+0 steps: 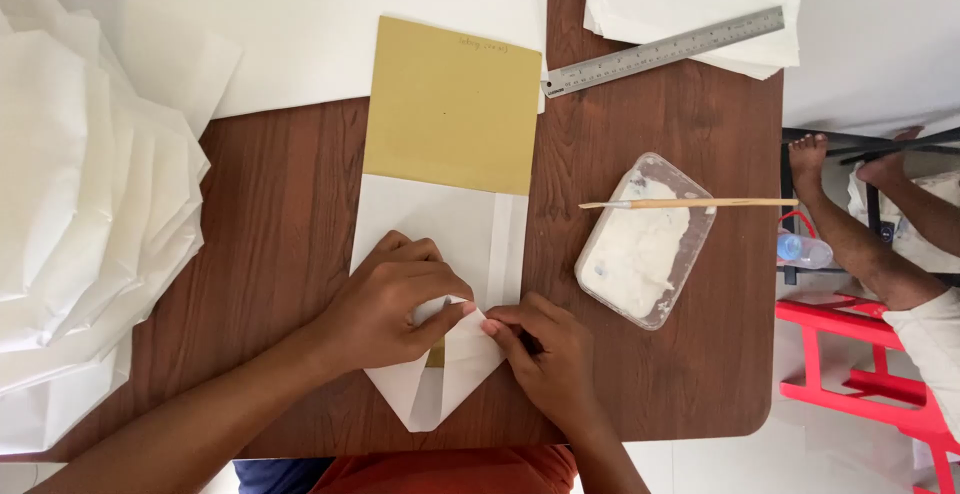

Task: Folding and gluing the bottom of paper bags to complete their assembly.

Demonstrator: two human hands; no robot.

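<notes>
A white paper bag lies on the brown wooden table, wrapped around a mustard-yellow card that sticks out at its far end. The near end of the bag is folded into a point. My left hand presses down on the left flap of this fold. At the right flap, my right hand pinches the paper with its fingertips. The two hands nearly meet at the fold's centre.
A stack of folded white bags fills the left side. Large white sheets lie at the back, with a steel ruler on them. A clear tub of white paste carries a brush stick. Another person's legs and a red stool are at right.
</notes>
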